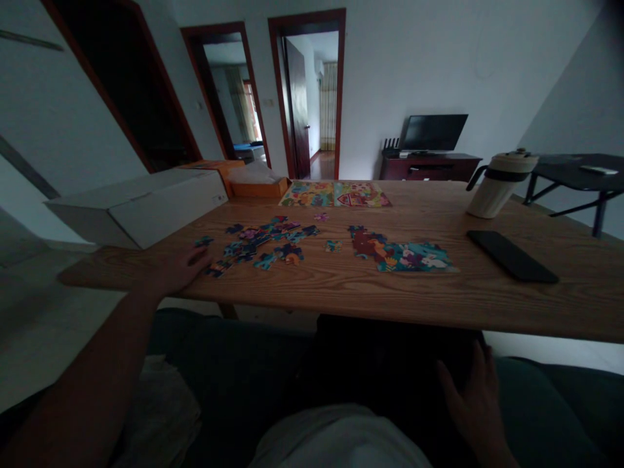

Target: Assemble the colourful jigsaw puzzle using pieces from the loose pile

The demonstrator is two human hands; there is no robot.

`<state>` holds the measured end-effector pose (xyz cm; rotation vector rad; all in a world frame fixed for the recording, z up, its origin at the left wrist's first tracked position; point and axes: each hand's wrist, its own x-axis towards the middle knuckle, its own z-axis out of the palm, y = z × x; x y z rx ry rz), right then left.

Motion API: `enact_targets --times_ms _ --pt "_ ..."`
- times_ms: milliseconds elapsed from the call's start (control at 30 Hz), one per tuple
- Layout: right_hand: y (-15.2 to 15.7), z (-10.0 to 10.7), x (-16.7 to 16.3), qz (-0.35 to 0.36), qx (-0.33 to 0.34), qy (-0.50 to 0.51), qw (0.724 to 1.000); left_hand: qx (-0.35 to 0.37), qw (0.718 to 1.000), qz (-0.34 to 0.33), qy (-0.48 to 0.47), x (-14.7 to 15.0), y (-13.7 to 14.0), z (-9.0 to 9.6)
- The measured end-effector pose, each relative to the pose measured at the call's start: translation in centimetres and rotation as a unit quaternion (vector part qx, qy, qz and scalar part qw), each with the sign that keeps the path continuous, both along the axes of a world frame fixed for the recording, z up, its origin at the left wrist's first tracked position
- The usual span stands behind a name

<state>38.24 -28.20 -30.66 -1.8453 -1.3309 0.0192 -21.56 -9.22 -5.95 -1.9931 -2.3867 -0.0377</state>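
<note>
My left hand (181, 268) rests at the left of the table beside a loose heap of jigsaw pieces (248, 244). Its fingers are slightly bent and apart, and one dark blue-green puzzle piece (203, 241) lies at the fingertips; no grip on it shows. Down on my dark-clothed lap is my right hand (475, 396), fingers spread, holding nothing. A joined part of the puzzle (402, 252), with a brown area, an orange bird and white rabbits, lies right of the heap. Between them sits a single piece (333, 246), and a pink piece (320, 217) lies farther back.
Toward the table's far edge lies a colourful picture sheet (336, 194). A white box (146, 205) and an orange tissue box (258, 187) stand at the left. On the right are a black phone (511, 256) and a lidded cream cup (502, 185).
</note>
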Motion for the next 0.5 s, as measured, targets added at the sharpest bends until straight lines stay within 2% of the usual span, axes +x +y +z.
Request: enact_targets --times_ms 100,333,500 --pt "0.4 -0.2 -0.9 -0.011 0.017 0.010 1.000 0.010 1.000 -0.007 0.001 0.4 -0.4 -0.8" --pt "0.1 -0.7 0.1 0.005 0.023 0.014 1.000 0.026 0.999 -0.023 -0.036 -0.3 -0.6 -1.1" --pt "0.2 -0.8 0.2 0.001 0.027 0.015 1.000 0.033 0.994 -0.095 -0.031 -0.3 -0.9 -1.0"
